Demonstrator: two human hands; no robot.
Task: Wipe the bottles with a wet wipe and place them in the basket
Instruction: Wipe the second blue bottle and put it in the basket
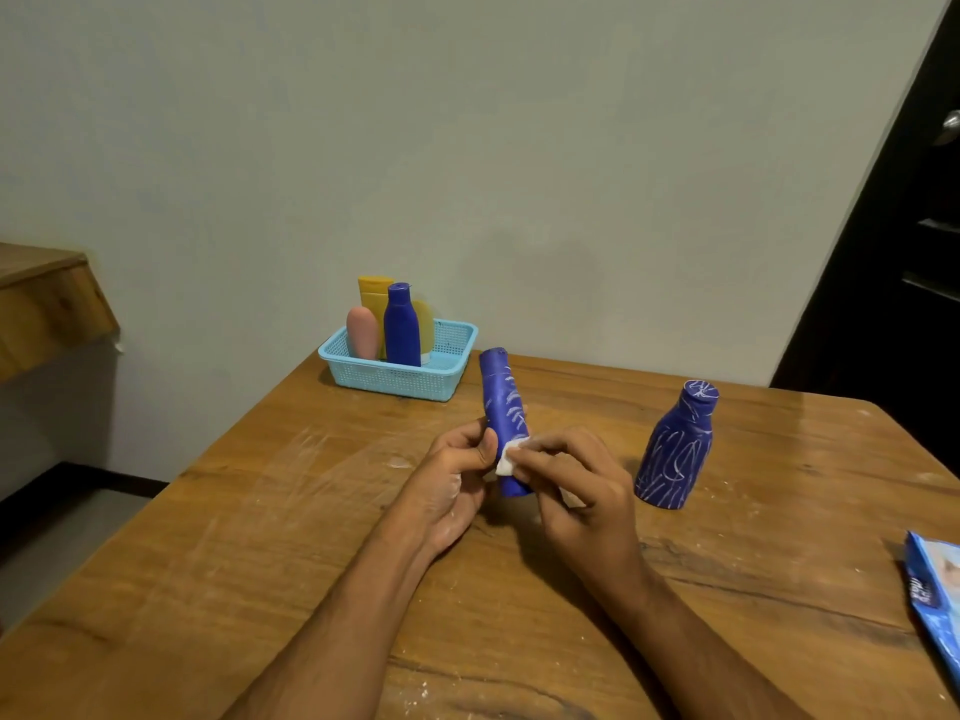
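1. Slim blue bottle [505,407] is held above the tabletop [260,537], roughly mid-table, cap end tilted away and slightly left. White scribble marks show on its upper body.
2. Left hand [451,485] grips the lower part of the bottle, thumb and fingers curled round it.
3. Right hand [576,485] pinches a white wet wipe [508,457] and presses it against the bottle's side, just beside the left thumb.
4. Second blue bottle [675,449], squat with a narrow neck, stands upright on the tabletop right of the hands, apart from them. It is covered in white scribbles.
5. Light blue mesh basket [447,366] sits at the far edge of the tabletop by the wall. Inside, upright: a clean blue bottle [401,327], a pink bottle [362,332], and a yellow bottle [375,296] behind them.
6. Blue wipe packet [935,600] lies at the right edge of the tabletop, partly cut off by the frame.
7. Surface: brown wood with visible grain, white powdery smears and scratches on the left half, white specks near the front.
8. Room: plain pale wall [519,148] behind, dark door [909,252] with a metal handle at right, wooden ledge [47,304] at left.
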